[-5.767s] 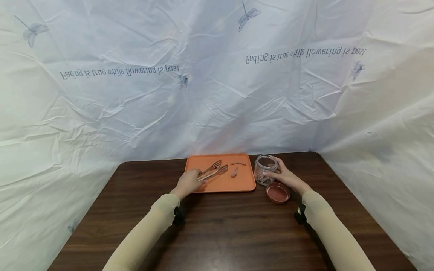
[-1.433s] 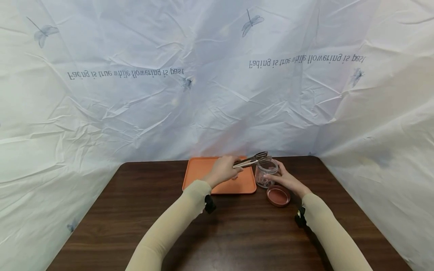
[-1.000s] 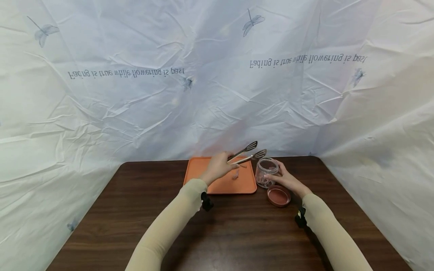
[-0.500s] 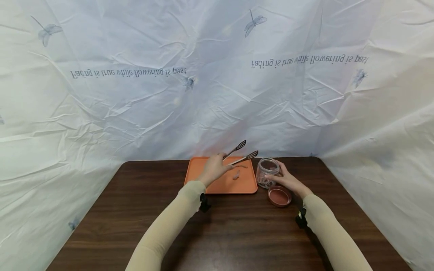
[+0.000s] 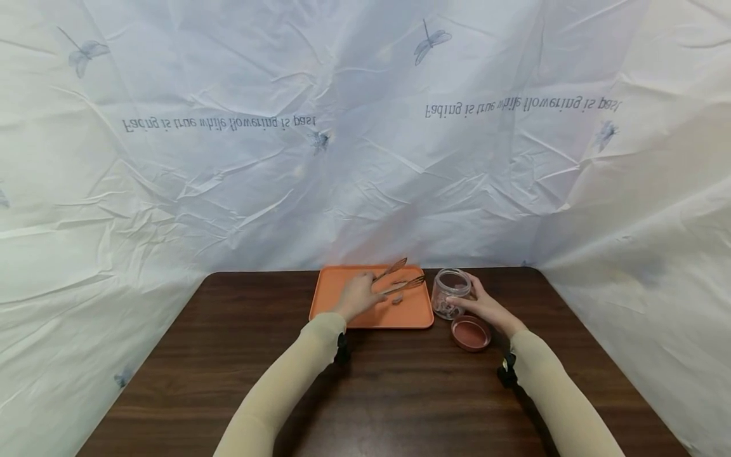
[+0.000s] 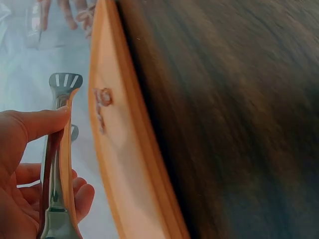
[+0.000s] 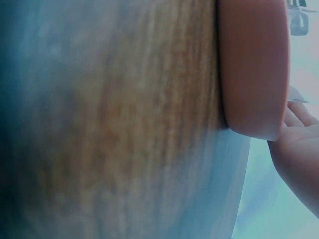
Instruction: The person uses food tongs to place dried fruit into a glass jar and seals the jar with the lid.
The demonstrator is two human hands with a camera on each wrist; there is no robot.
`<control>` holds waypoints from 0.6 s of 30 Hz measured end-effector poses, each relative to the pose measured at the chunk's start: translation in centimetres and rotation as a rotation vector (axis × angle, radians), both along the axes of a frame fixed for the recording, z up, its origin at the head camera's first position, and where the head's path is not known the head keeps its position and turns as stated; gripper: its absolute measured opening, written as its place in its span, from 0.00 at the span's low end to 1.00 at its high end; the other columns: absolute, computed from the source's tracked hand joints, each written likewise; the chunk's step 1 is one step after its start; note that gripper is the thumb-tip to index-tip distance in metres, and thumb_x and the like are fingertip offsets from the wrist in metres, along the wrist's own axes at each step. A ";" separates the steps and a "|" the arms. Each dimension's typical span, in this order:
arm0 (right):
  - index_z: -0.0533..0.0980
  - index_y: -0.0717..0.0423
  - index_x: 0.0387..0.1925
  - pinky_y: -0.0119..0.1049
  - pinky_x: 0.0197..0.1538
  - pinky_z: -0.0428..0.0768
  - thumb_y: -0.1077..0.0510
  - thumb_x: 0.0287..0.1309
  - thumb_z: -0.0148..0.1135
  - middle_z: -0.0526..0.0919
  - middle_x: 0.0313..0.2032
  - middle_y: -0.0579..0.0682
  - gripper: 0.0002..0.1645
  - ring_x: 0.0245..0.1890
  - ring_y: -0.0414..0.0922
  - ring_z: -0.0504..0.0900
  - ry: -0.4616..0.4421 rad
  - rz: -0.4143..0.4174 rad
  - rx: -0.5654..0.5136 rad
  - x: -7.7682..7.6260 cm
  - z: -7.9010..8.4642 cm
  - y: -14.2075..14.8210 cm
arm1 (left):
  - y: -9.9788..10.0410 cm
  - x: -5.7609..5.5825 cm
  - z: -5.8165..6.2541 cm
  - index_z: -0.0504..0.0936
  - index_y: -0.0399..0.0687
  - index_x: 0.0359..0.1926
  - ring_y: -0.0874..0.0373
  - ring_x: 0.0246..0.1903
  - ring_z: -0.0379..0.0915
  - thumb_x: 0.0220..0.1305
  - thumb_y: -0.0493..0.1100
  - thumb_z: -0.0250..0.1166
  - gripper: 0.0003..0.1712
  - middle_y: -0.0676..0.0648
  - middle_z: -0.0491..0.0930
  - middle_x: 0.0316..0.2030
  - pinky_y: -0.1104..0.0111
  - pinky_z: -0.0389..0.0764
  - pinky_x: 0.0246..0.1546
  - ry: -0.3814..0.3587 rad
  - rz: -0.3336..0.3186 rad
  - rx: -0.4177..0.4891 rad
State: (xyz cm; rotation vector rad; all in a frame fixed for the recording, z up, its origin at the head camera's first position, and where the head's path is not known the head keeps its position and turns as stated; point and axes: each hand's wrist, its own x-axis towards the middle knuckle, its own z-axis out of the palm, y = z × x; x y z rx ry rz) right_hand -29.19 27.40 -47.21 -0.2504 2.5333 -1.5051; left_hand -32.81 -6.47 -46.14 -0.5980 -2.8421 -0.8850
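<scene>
My left hand (image 5: 357, 297) holds a pair of metal tongs (image 6: 62, 149), its thumb along one arm. The two slotted ends stand apart above the right part of the orange tray (image 5: 371, 319). Below and beside them on the tray lie small brownish-pink pieces (image 5: 397, 299), too small to name; in the left wrist view the twisted pieces (image 6: 103, 98) lie clear of the tongs. My right hand (image 5: 485, 308) grips the uncapped clear jar (image 5: 451, 299) from its right side. Similar pieces lie in the jar's bottom.
A reddish-brown round lid (image 5: 471, 334) lies, hollow side up, on the dark wood table (image 5: 400, 393) just in front of the jar. It fills the near part of the right wrist view. White printed cloth (image 5: 365, 190) hangs behind the table.
The tongs went from the tray to the jar's mouth, then back left, spreading apart, and down over the tray. My right hand stays on the jar.
</scene>
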 end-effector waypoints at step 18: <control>0.28 0.41 0.80 0.69 0.67 0.58 0.39 0.67 0.63 0.38 0.78 0.67 0.62 0.77 0.66 0.41 -0.007 0.011 -0.016 -0.1 -0.1 0.2 | 0.3 -0.2 -0.9 0.79 0.36 0.59 0.52 0.38 0.79 0.63 0.51 0.73 0.30 0.42 0.80 0.45 0.57 0.81 0.38 -0.027 0.012 -0.083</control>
